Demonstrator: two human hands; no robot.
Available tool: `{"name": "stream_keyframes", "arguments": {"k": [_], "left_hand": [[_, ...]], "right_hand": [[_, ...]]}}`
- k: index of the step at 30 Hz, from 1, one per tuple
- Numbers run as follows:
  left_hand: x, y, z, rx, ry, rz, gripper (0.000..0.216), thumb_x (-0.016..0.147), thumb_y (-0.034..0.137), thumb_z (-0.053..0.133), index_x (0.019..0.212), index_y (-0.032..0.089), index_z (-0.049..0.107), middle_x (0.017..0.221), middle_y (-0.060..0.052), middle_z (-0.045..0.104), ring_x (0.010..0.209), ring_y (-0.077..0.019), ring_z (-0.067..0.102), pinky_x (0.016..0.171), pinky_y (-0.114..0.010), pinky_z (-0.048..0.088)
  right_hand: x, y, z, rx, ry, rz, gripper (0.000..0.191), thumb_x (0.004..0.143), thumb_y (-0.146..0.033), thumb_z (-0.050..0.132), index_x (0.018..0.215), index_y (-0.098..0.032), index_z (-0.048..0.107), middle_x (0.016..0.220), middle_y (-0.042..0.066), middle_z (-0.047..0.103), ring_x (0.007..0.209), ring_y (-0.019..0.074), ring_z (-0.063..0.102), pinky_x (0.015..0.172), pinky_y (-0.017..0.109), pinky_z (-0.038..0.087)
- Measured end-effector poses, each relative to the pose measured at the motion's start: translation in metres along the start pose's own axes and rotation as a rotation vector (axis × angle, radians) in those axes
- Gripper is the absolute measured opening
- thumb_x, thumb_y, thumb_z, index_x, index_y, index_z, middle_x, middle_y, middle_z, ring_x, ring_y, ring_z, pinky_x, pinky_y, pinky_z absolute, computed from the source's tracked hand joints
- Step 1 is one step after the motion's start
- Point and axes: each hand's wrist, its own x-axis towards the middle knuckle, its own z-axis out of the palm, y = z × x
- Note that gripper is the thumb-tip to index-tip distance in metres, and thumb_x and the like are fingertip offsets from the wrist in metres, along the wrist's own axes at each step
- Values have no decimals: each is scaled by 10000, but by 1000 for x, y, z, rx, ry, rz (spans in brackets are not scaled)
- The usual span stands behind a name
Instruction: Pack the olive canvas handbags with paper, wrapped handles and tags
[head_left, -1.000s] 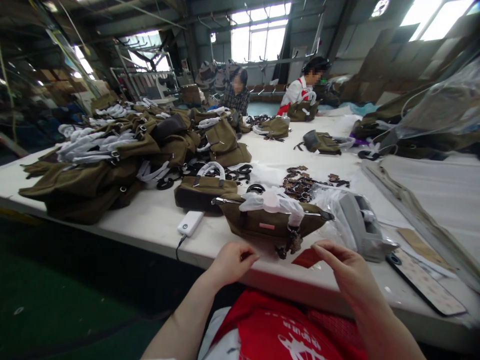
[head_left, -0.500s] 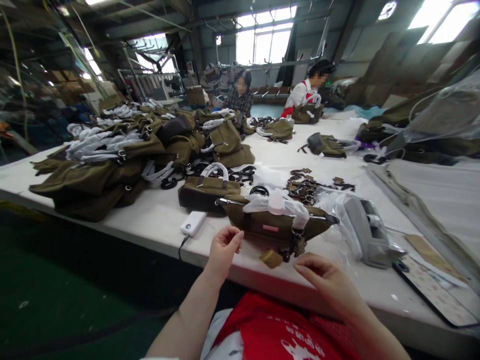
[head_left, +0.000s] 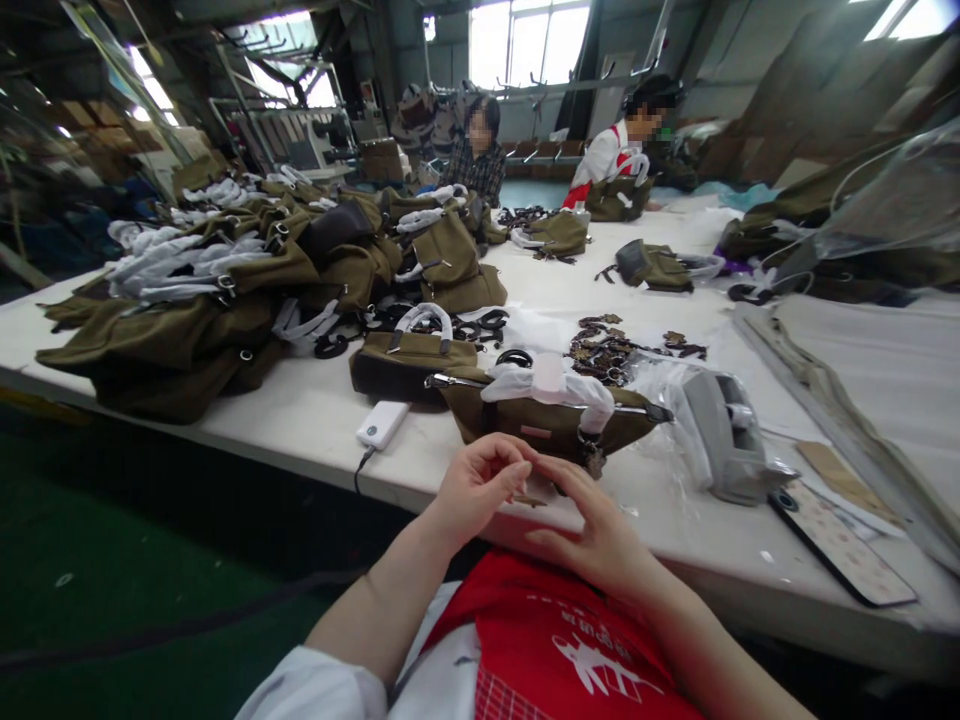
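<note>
An olive handbag [head_left: 501,421] with a zip top and white-wrapped handles [head_left: 551,380] stands upright at the table's front edge. From its right handle end hangs a dark metal charm [head_left: 592,459], partly covered by my fingers. My left hand [head_left: 478,488] is in front of the bag, fingers curled in a pinch; what is in them cannot be made out. My right hand [head_left: 592,530] has its fingers stretched and apart, the fingertips meeting the left hand's. A small brownish tag [head_left: 531,501] shows edge-on between the hands.
A white power bank [head_left: 382,425] with a cable lies left, beside another olive bag [head_left: 412,372]. Bags are heaped [head_left: 187,340] farther left. Behind are metal charms [head_left: 600,350]. Right are a grey tape dispenser [head_left: 716,430] and a phone [head_left: 847,550]. Two people sit across the table.
My hands have come together in front of the bag, the right moving left, the left moving right. The hanging tag has turned edge-on. The view has tipped down.
</note>
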Motion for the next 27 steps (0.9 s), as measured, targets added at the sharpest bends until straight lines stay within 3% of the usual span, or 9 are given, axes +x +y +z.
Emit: {"name": "stream_keyframes", "arguments": {"k": [3,5,10,15,19,22,27], "left_hand": [[2,2,10,-67,-40,14,293,796,375,715,682,132,598,913,-65,664,545,-47,503,538,-203,433],[6,0,10,-102,5,32,261,823,373,690,740,139,608,905,-68,687,525,-51,515,506,-199,415],[16,-4,-9,-166,244,74,230,844,351,672,796,157,557,957,-82,735,502,-55,550,453,-175,377],[25,-12,-23,-191,447,93,275,815,372,704,824,161,526,959,-82,750,489,-43,554,452,-158,373],[26,-21,-29,-275,487,30,333,785,407,728,876,185,497,845,-48,754,473,-55,566,445,-152,371],[26,-25,-32,-320,485,11,351,767,413,744,876,183,501,765,-13,728,458,-47,548,436,-144,360],[26,-24,-35,-337,498,-3,363,724,398,789,800,166,520,635,47,633,454,-30,521,440,-132,365]], "right_hand": [[10,0,15,20,-29,8,313,782,-235,667,1095,-227,668,1167,86,674,1075,253,613,920,399,506],[11,6,21,31,-50,81,157,806,-198,602,928,-217,700,988,58,724,921,223,657,837,370,523],[0,16,18,94,-51,255,206,830,-303,632,1000,-217,710,856,39,737,793,199,680,724,311,533],[-6,12,11,252,30,240,260,867,-334,611,1091,-209,657,920,53,736,856,191,697,826,319,550],[-4,11,10,273,77,185,213,874,-338,615,1031,-211,682,1007,82,716,925,204,688,852,328,547],[-3,12,10,223,74,165,201,859,-334,634,1005,-210,693,942,72,704,865,195,682,794,309,546],[-8,10,7,376,64,251,311,855,-348,646,1125,-221,558,842,34,709,739,169,678,688,283,548]]}}
